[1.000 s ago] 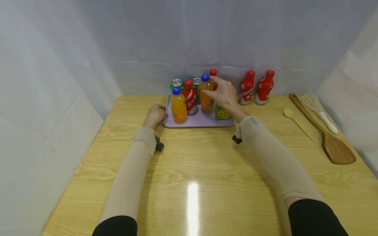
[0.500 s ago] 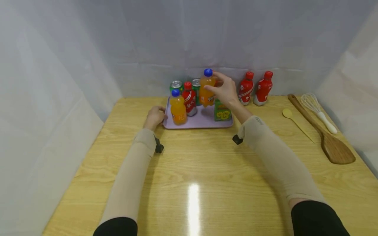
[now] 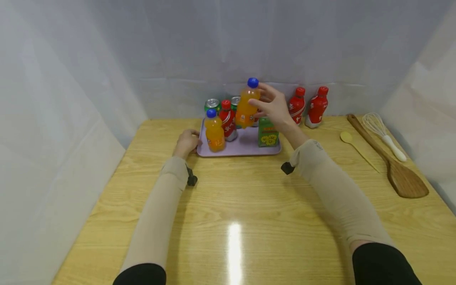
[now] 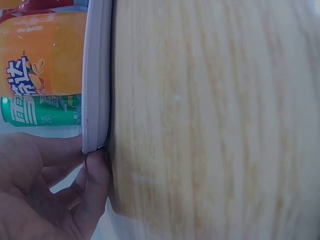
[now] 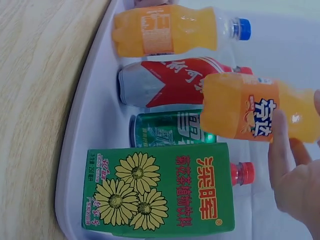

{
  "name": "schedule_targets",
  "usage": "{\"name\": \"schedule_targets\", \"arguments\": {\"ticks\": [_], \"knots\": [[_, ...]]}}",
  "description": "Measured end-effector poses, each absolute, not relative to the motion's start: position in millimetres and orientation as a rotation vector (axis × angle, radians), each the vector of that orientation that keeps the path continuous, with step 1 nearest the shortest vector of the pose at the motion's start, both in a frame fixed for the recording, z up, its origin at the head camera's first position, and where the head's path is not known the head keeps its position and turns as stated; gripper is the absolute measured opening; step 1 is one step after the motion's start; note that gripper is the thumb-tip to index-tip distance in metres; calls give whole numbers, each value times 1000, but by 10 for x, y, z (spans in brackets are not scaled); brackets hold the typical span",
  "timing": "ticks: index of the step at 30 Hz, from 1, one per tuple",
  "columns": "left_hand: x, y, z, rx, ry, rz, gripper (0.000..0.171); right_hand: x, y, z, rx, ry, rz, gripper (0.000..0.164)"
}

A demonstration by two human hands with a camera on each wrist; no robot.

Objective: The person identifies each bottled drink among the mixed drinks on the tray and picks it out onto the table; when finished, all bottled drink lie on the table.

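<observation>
My right hand holds a blue-capped orange soda bottle by its upper part, raised over the lilac tray and slightly tilted. At the tray's left end my left hand pinches the rim; the left wrist view shows thumb and finger at the corner. A second orange soda bottle stands at the tray's left front, beside a red bottle. Green cans are behind them. To the right stands a green drink carton. Another red-capped bottle is mostly hidden behind the carton.
Two red bottles stand on the wooden table right of the tray. Farther right lie a yellow spoon, a wooden spatula and a white-handled whisk. White sheeting hangs behind the table.
My right hand has lifted the orange soda bottle from low over the tray, and the bottle's base has swung left. My left hand keeps its place at the tray's rim.
</observation>
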State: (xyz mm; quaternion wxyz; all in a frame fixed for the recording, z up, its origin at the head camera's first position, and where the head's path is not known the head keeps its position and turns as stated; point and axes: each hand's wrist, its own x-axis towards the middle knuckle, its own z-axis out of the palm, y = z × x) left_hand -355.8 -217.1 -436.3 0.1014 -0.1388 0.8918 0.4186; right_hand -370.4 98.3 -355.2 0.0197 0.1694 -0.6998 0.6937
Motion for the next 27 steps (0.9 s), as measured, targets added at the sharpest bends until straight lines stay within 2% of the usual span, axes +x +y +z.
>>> {"name": "schedule_targets", "arguments": {"ticks": [13, 27], "knots": [[-3596, -2199, -4399, -403, 2631, 1219, 48, -3709, 1131, -3520, 732, -2000, 2292, 50], [-3595, -2202, -4400, -398, 2631, 1220, 48, -3674, 1405, -3397, 602, -1837, 2446, 47]]}}
